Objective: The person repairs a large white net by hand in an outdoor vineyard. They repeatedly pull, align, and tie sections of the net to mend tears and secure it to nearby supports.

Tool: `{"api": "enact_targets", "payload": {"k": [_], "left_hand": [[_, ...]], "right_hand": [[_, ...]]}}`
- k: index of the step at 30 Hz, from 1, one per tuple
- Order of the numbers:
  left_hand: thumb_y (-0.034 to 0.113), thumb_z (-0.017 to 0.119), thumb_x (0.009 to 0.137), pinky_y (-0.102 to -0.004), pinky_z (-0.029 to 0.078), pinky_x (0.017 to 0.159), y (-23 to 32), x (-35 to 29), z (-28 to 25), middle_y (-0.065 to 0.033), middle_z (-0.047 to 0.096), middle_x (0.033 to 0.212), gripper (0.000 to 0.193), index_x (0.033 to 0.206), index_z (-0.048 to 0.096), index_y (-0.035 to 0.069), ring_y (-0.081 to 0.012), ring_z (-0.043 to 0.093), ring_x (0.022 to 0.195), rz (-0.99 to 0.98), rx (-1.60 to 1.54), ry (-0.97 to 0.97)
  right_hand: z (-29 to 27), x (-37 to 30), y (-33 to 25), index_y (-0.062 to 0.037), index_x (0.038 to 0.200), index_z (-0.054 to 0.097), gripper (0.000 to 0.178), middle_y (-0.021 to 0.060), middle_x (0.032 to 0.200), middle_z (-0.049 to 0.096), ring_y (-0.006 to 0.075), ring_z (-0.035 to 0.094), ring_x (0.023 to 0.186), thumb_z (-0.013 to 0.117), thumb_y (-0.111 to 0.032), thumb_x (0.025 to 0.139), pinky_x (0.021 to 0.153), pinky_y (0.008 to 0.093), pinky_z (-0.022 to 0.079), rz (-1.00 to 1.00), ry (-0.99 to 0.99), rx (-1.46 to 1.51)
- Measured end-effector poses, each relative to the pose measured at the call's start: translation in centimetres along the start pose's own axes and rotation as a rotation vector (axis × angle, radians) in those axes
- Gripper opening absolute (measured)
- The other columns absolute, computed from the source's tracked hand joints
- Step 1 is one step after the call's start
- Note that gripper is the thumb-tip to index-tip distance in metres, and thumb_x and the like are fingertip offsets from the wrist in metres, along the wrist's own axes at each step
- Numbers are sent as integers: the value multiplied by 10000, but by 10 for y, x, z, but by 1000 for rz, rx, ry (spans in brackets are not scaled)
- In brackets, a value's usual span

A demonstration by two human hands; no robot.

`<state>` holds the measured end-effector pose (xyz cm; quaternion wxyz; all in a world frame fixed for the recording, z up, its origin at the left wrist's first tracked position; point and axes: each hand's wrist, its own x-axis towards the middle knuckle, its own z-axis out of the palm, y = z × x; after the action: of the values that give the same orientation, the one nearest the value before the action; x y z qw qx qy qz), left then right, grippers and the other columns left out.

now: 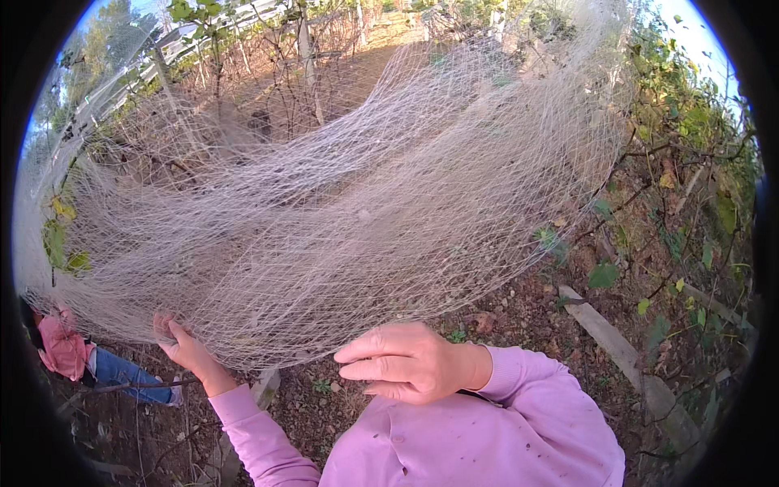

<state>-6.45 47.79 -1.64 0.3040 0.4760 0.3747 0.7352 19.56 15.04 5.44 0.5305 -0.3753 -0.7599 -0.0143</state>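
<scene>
Left hand [193, 351] is at the lower edge of the white net [365, 215], fingertips partly veiled, so I cannot tell whether it pinches; right hand [414, 363] has fingers slightly apart at this edge, grip also unclear; the net spreads above the soil [527, 329].

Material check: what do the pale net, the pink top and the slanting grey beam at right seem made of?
Pale net: probably thin plastic line, slightly shiny; fine strands catch the light.
Pink top: matte, soft-looking fabric, perhaps cotton knit, judging by its folds and fitted cuff.
Grey beam: dull concrete or weathered wood; its straight edges and pale, flat face fit either.
</scene>
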Motion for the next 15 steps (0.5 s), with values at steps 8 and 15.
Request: {"api": "enact_targets", "payload": {"k": [8,15], "left_hand": [[80,472,1039,-266,443,875,23,-16,-3,-60,579,1258,327,1354,510,1,-146,554,1100,112,156,62],[151,475,1052,-353,430,1010,83,-41,25,-111,528,1359,404,1417,443,-21,-209,528,1191,80,90,52]], "right_hand": [[-98,-32,25,-129,1319,611,615,89,1369,554,292,495,1272,784,-342,769,1131,548,293,379,-28,-983],[-89,-120,88,-104,1031,688,312,54,914,588,273,568,956,771,-221,755,988,440,412,610,-184,-892]]}}
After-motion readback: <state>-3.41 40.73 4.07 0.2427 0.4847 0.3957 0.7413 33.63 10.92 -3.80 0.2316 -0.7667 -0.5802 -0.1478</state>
